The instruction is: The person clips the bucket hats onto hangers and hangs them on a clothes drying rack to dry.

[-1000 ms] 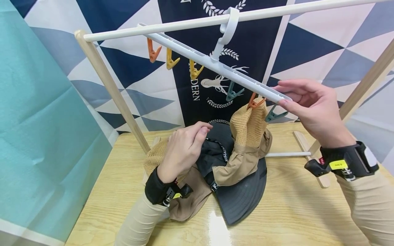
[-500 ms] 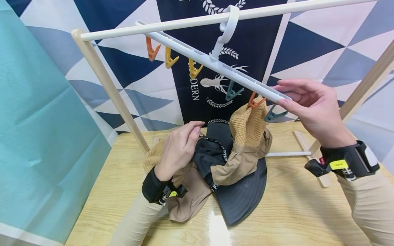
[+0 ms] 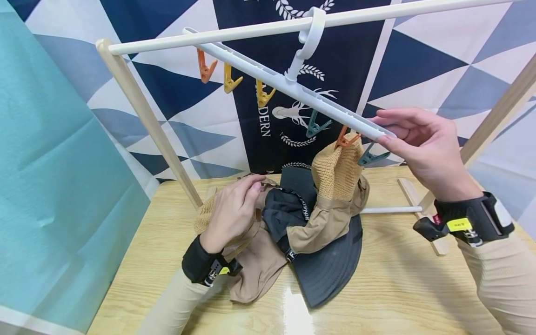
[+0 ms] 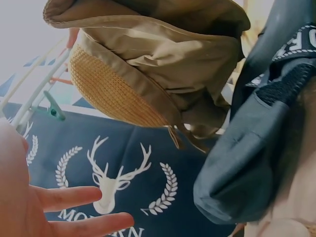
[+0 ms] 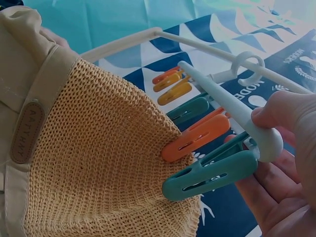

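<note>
My right hand (image 3: 429,144) pinches the near end of a pale blue clip hanger (image 3: 259,74), thumb on top and fingers beneath. An orange clip (image 5: 200,138) on it grips the crown of a tan hat with woven straw (image 5: 106,148), which hangs down over a black hat (image 3: 331,274) on the table. At the hanger's end a green clip (image 5: 212,175) overlaps the straw in the right wrist view. My left hand (image 3: 234,204) is over a second brown hat with woven straw (image 3: 257,270), fingers loosely extended. In the left wrist view its fingers (image 4: 94,224) hold nothing.
The hanger hooks over the white rail (image 3: 167,43) of a rack with wooden posts (image 3: 146,118). Orange, yellow (image 3: 230,81) and green clips hang along it. A patterned cloth (image 3: 444,51) covers the back, a teal one (image 3: 54,163) the left side.
My left hand has moved left and slightly down, away from the hanging tan hat and over the brown hat. The right hand keeps its hold on the hanger's end.
</note>
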`<action>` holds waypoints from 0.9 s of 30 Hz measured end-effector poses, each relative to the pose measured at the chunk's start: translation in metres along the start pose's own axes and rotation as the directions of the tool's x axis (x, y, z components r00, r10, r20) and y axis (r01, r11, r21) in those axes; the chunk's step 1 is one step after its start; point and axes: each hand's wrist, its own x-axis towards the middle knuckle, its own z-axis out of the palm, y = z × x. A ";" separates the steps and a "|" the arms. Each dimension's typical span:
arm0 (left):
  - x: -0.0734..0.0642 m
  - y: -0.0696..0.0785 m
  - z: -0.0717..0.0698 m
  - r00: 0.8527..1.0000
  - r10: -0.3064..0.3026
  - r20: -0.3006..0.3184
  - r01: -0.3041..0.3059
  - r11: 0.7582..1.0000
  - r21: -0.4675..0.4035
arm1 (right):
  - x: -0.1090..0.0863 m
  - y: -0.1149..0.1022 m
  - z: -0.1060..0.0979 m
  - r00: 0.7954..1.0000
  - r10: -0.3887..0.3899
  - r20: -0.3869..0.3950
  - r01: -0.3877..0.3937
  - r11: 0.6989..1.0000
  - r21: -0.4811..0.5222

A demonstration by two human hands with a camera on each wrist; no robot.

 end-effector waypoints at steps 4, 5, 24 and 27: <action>-0.001 -0.003 0.000 1.000 0.000 0.005 0.000 1.000 -0.001 | 0.000 0.000 0.000 1.000 -0.003 0.004 0.003 1.000 0.018; -0.002 -0.004 0.001 1.000 0.000 0.006 0.000 1.000 -0.007 | -0.001 0.000 0.000 1.000 0.002 0.003 -0.002 1.000 0.011; -0.001 -0.023 0.021 0.920 -0.195 0.340 0.336 0.840 -0.426 | -0.003 -0.001 0.001 1.000 0.016 -0.002 -0.016 1.000 -0.006; -0.001 -0.024 0.023 0.891 -0.231 0.391 0.412 0.771 -0.485 | -0.003 -0.002 0.001 1.000 0.012 0.002 -0.012 1.000 0.001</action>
